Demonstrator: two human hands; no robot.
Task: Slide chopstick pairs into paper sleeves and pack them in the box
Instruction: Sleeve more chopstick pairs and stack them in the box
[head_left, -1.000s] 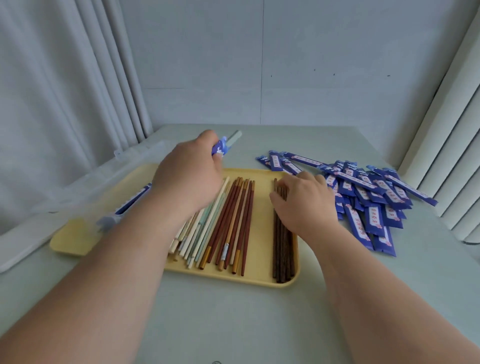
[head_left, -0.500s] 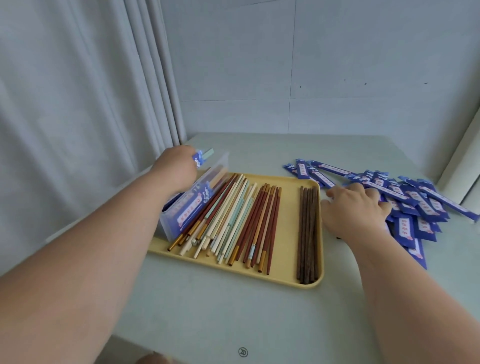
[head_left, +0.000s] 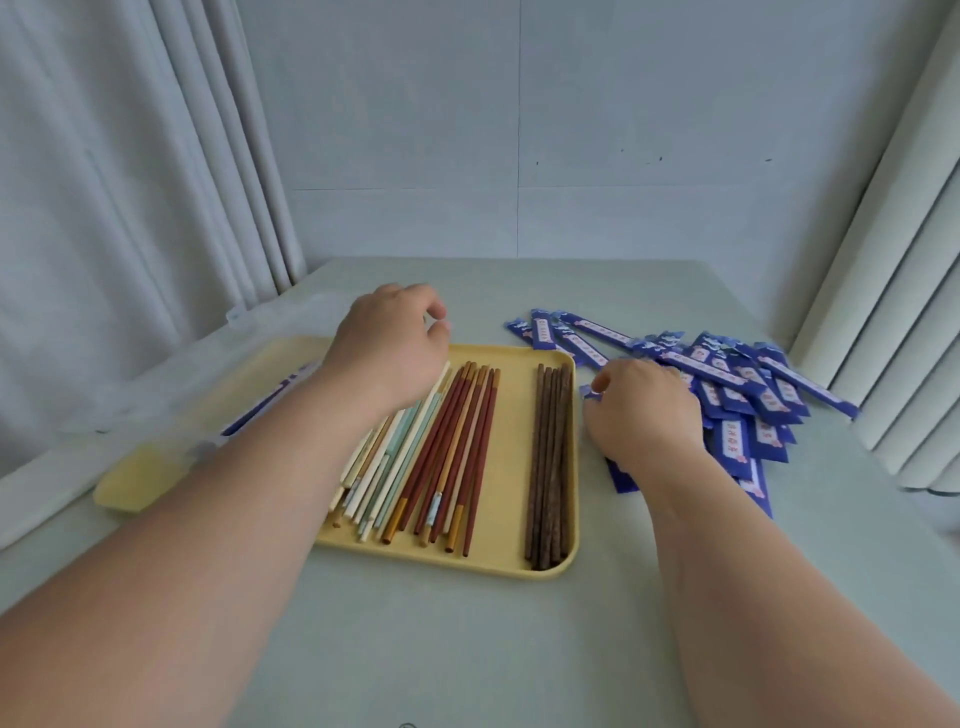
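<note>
The pale green table (head_left: 467, 649) runs under both forearms and out beyond both hands. A clear plastic box (head_left: 156, 384) lies to the left of the left hand (head_left: 389, 343), covering the left end of the tray. Through its cloudy wall a blue sleeved pair (head_left: 260, 410) shows as a blurred strip. The yellow tray (head_left: 514, 441) sits between the two hands, with its far left part beneath the left hand.

A loose heap of blue paper sleeves (head_left: 753, 395) spreads beyond and to the right of the right hand (head_left: 641, 410), with a few more under that wrist. On the tray, cream and mint chopsticks (head_left: 395, 457) run out from under the left wrist. The red-brown chopsticks with orange ends (head_left: 462, 447) lie just right of them. The dark brown chopsticks (head_left: 548, 467) lie apart along the tray's right edge, just left of the right hand.

The left hand hovers knuckles up, fingers loosely curled, with nothing seen in it. The right hand rests on the near edge of the heap, fingers curled, thumb and forefinger pinching the end of one paper sleeve (head_left: 589, 393).
</note>
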